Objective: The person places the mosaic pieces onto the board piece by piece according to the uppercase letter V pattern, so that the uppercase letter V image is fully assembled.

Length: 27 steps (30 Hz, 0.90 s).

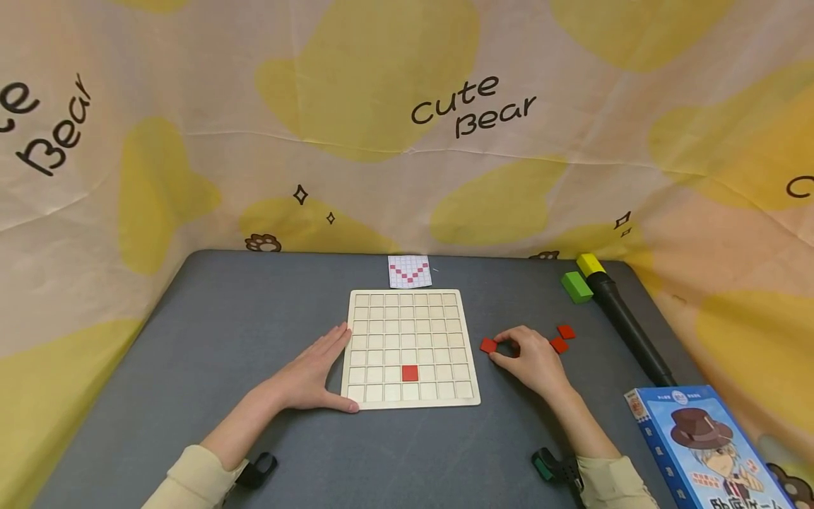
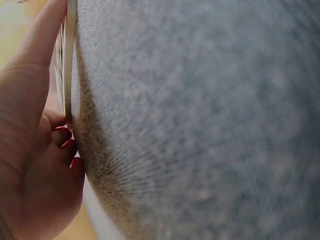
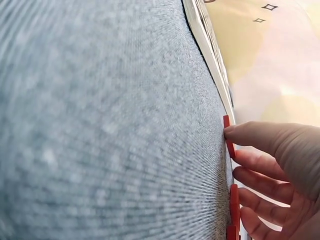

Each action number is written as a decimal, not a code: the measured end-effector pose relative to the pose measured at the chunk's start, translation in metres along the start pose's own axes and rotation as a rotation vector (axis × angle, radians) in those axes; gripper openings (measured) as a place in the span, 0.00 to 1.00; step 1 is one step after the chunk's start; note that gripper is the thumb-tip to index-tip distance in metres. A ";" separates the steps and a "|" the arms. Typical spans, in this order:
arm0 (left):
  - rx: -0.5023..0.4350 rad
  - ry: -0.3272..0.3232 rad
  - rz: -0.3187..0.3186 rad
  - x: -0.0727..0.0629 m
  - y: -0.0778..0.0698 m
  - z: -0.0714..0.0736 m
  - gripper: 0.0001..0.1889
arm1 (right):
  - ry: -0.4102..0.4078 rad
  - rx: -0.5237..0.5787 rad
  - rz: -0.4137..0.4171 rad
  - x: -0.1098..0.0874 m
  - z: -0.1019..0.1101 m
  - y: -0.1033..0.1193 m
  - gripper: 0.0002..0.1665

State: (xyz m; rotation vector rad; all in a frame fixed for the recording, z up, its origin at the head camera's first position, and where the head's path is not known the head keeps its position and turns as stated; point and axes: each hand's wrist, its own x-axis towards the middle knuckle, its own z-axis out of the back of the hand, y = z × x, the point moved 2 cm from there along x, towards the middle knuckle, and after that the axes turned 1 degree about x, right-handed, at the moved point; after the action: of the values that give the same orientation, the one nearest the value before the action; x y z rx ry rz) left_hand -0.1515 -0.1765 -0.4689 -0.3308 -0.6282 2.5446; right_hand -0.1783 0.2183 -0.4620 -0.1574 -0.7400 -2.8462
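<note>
A pale wooden grid board [image 1: 407, 404] lies flat on the table, with one red square tile [image 1: 410, 373] in a cell near its lower middle. My left hand [image 1: 305, 375] touches the board's left side, fingers extended along the edge and thumb at the lower left corner. To the right of the board, my right hand [image 1: 531, 360] pinches another red square tile [image 1: 488, 345] between thumb and index finger; the right wrist view shows this tile [image 3: 228, 130] close to the tabletop. Two more red tiles, one upper [image 1: 566, 331] and one lower [image 1: 559, 345], lie beside that hand.
Behind the board is a paper card [image 1: 410, 272] showing a pink V-shaped grid pattern. At the right are a green block [image 1: 576, 288], a black rod [image 1: 629, 329] with a yellow block [image 1: 590, 264] at its end, and a blue illustrated box [image 1: 712, 452]. A printed curtain [image 1: 356, 85] surrounds the table.
</note>
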 end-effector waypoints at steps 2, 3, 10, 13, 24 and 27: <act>0.004 0.004 0.014 0.000 0.000 0.000 0.68 | 0.003 0.002 -0.003 0.000 0.000 0.000 0.15; 0.006 0.004 0.017 0.001 0.001 0.000 0.68 | 0.004 0.002 -0.003 0.000 0.000 0.000 0.15; 0.020 0.002 -0.003 0.001 0.002 0.000 0.67 | -0.010 0.011 0.000 0.000 0.000 0.003 0.15; 0.023 0.002 -0.017 0.000 0.004 0.001 0.67 | -0.014 0.035 0.018 0.002 -0.001 0.009 0.14; 0.012 -0.007 -0.043 0.000 0.007 0.003 0.66 | 0.041 0.181 0.164 0.009 -0.018 0.055 0.12; 0.014 -0.008 -0.044 0.001 0.006 0.004 0.65 | 0.067 0.208 0.190 0.010 -0.025 0.068 0.11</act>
State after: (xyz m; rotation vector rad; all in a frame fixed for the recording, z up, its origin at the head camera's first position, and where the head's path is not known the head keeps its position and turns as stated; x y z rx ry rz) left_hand -0.1554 -0.1817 -0.4686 -0.2993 -0.6142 2.5083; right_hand -0.1747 0.1463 -0.4502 -0.0947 -0.9461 -2.5638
